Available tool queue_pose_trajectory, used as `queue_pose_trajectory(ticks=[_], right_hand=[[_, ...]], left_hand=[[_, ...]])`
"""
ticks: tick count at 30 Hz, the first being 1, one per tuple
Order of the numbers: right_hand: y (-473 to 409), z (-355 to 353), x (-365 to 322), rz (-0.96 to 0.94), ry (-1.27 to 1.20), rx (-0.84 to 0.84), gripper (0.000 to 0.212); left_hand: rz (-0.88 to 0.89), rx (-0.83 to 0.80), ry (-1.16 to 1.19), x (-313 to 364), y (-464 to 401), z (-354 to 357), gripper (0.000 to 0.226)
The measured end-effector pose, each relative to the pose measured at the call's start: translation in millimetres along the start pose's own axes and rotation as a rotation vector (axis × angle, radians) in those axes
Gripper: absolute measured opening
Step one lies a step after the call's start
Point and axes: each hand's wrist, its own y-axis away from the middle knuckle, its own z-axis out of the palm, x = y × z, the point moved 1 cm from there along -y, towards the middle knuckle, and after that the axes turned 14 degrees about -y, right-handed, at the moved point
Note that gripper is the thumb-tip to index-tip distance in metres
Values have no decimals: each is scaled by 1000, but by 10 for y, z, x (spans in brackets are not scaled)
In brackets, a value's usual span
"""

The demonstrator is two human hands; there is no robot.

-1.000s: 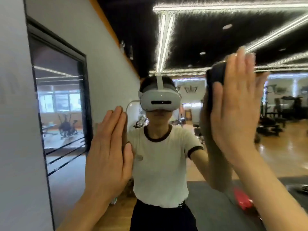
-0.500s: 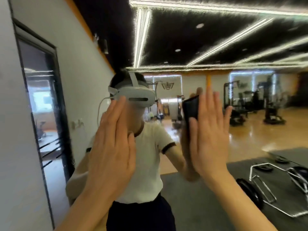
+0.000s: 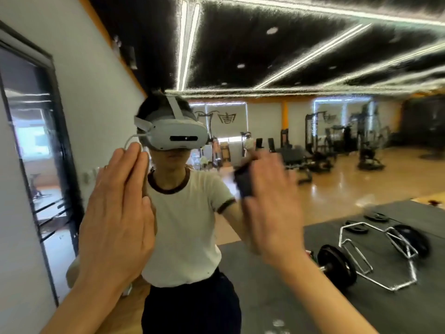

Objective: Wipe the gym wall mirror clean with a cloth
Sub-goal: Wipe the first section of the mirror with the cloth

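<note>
Cloth: a small dark soft cloth (image 3: 243,183) lies pressed between the right hand (image 3: 272,203) and the large frameless wall mirror (image 3: 337,189), roughly mid-pane; it looks light, limp and easy to bunch.
Hold: best kept flat under the whole palm, so it slides instead of rolling up.
Right grip: fingers straight, pressing the cloth, not curled round it.
Left grip: the left hand (image 3: 118,213) lies flat on the glass toward the mirror's left edge, holding nothing.
Mirror: stiff, smooth, probably slippery and breakable; even pressure suits it.
Hidden: most of the cloth sits behind the hand; the right fingers are motion-blurred; smears on the glass cannot be made out.
</note>
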Motion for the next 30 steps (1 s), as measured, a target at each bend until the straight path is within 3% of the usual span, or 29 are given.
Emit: queue_pose_trajectory(ticks=[2,4,6,9,11,12,14,15,18,20,21,24,27,29,30], right_hand=[[98,-263,431,285,-104,206,57],[200,-309,551,430,-113,406,56],[232,-63,430,464,-82,420,57],[383,602,107,369,103,-79,74],[529,785,-154,176,155,-328,72],[528,685,-236,55,127,-306,64],[389,281,-310,-109,23,-97,56],[355,76,-214,-60,1,-4,57],[455,-171,341,362,-104,267,57],[495,-26,133,527,-110,347,55],[490,104,-109,486,-103,319,55],[539,508,-825,113,-63,92,54],[542,478,-787,-172,16,-88,66],[545,304,-425,-164,19,-82,78],[578,189,-230,-47,1,-34,77]], left_hand=[[-3,12,-2,11,0,-2,56],[6,17,-14,29,-2,-3,55],[10,13,-35,31,4,-4,54],[6,20,-42,28,14,-10,55],[4,16,-43,22,27,-14,57],[0,11,-42,18,28,-13,58],[-7,1,-37,13,29,-11,57],[-8,-1,-35,13,32,-8,56],[-12,0,-33,15,32,0,55],[-10,-9,-42,23,38,8,54],[-9,-12,-44,23,38,5,54],[-3,-13,-38,9,27,-12,54],[-6,-21,17,1,13,-44,54],[5,-41,55,-32,18,-89,55],[12,-50,54,-81,42,-121,55]])
